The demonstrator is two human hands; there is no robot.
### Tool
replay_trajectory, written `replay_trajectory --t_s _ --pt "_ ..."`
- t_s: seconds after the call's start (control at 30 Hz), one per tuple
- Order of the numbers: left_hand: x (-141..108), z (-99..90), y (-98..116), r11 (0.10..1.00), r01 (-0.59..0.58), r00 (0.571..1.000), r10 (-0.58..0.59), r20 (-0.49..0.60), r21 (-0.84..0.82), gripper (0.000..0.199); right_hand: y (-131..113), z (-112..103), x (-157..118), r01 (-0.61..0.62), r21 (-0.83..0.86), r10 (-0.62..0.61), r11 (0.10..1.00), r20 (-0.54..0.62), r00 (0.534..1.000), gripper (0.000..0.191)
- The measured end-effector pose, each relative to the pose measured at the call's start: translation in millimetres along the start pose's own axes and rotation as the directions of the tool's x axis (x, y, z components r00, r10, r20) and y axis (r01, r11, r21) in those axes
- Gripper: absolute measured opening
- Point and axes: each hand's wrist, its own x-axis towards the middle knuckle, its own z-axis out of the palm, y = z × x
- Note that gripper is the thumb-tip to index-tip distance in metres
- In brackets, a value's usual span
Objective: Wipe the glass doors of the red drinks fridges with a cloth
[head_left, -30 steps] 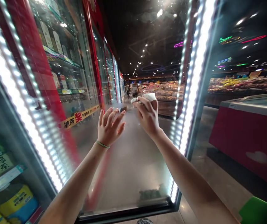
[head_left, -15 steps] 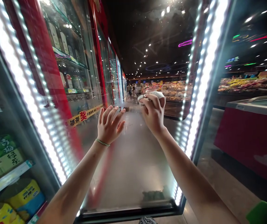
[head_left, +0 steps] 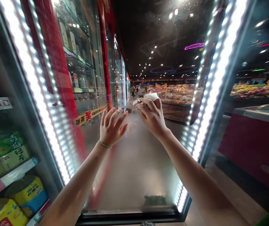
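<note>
A glass cooler door (head_left: 134,169) with bright light strips along both sides stands in front of me. My left hand (head_left: 112,127) is open with its fingers spread, apparently resting on the glass. A thin green band (head_left: 104,144) circles that wrist. To the right, my right hand (head_left: 153,114) is closed around a white cloth (head_left: 152,96), which it holds against or close to the pane. Part of the cloth is hidden behind the fingers. A yellow label strip (head_left: 89,115) with printed characters is on the glass, left of my left hand.
Shelves with a green-labelled bottle (head_left: 6,147) and yellow-labelled bottles (head_left: 27,191) stand at the left. Beyond the glass run red-framed coolers (head_left: 106,62) and an aisle with people (head_left: 142,88). A dark red chest (head_left: 254,144) stands at the right, near a produce display (head_left: 256,91).
My right hand has shifted left across the glass with the cloth, nearer my left hand. My left hand stays almost in place. The view has turned slightly left.
</note>
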Motion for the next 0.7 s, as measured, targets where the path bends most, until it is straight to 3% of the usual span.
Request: replay_trajectory --t_s 0.13,0.3,0.47,0.6,0.7 --pt "-2.4 -2.4 -4.5 1.000 0.013 1.000 -0.013 0.015 0.004 0.052 -3.7 1.1 3.3 -0.108 -0.053 0.102 0.993 -0.105 0.989 0.032" --pt "-4.4 -5.7 -11.2 0.999 -0.012 1.000 0.013 -0.026 0.035 0.053 -9.4 4.0 6.7 0.014 -0.022 -0.014 1.000 0.002 1.000 0.034" --pt "-6.3 -4.9 -14.9 1.000 0.009 1.000 -0.009 -0.018 0.008 0.054 -11.0 6.8 13.4 -0.076 -0.056 0.069 0.996 -0.117 0.991 0.038" --pt "-5.4 -5.4 -14.4 0.999 -0.020 0.999 0.022 -0.039 0.033 0.053 -18.6 7.7 12.8 0.070 -0.023 -0.069 0.997 0.013 0.998 0.042" --pt "-4.5 -6.7 -14.0 0.998 -0.036 0.998 0.039 -0.043 0.060 0.052 -19.8 8.1 11.4 0.073 -0.015 -0.073 0.997 -0.029 0.997 0.038"
